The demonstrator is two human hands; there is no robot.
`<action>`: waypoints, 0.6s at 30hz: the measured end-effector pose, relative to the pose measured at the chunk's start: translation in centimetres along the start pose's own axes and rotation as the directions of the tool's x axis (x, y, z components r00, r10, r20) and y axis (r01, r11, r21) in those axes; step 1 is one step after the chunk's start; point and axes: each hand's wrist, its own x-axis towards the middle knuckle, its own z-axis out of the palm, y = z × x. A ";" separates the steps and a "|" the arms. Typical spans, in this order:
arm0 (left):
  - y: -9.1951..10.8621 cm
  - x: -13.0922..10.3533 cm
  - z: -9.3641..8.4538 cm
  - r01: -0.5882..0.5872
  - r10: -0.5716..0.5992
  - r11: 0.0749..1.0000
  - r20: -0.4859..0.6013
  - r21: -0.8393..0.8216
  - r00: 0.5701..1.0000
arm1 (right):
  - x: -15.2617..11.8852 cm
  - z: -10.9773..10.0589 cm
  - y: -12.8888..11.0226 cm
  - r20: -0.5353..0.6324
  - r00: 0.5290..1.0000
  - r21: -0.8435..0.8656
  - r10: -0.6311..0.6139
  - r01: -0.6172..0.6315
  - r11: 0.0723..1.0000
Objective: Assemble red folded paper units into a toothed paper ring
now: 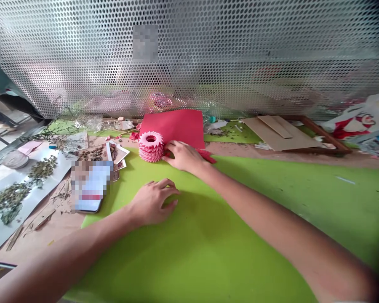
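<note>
Phone screen (93, 189) blurred, the left hand (154, 201) curves wide while the right hand (185, 156) touches pink paper rings (150, 152), grip unclear.

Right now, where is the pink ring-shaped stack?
In the head view, the pink ring-shaped stack is slightly left of centre, at the near left corner of the red sheet, immediately left of the right hand.

A green sheet (208, 252) covers much of the pinkish-brown worktop (68, 229), a stack of pink paper rings (151, 153) standing on it; leftward lie a phone (96, 183), cards (121, 153) and a white sheet (1, 233) bearing dried leaves (11, 200).
</note>
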 end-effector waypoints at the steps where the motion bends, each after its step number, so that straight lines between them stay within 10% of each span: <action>1: 0.0 0.0 0.1 -0.004 0.004 1.000 0.004 0.006 1.000 | 0.0 0.2 0.3 0.004 1.000 0.006 0.000 0.000 1.000; 18: -0.1 -0.1 0.1 -0.025 0.025 1.000 0.021 0.012 0.999 | -2.6 -1.4 2.0 -0.076 0.997 0.113 0.013 -0.004 0.994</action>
